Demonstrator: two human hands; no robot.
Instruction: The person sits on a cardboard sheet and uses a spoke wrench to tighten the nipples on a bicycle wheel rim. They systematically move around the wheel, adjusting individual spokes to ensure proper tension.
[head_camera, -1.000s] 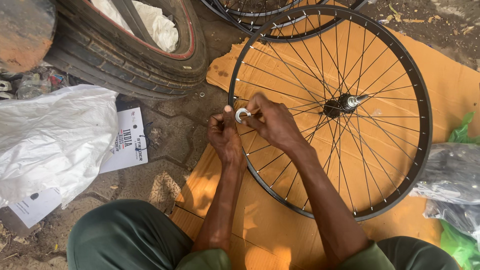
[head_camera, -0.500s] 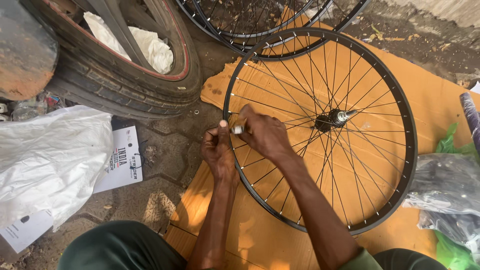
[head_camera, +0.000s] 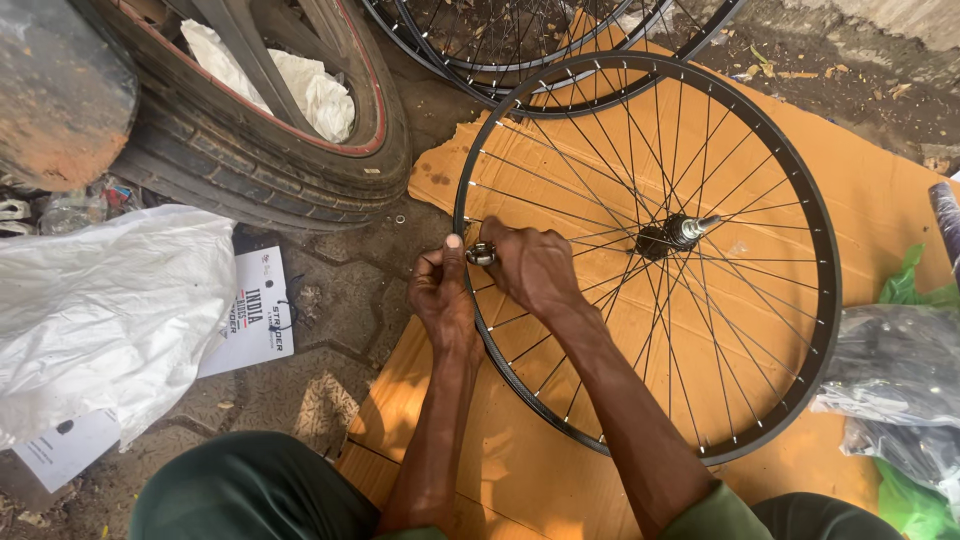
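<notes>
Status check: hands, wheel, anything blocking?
Left hand grips the rim edge. Right hand pinches small metal tool at the rim. Spoked wheel flat on cardboard. Nothing blocking.

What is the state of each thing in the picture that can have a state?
Bicycle wheel: lying flat on cardboard, no tyre fitted.
Small metal tool: at the rim, pinched by both hands.
Left hand: closed on the rim, thumb up.
Right hand: closed on the tool.
Cardboard: spread flat on the ground.
Large tyre: leaning, white cloth inside.
White plastic bag: crumpled.
</notes>
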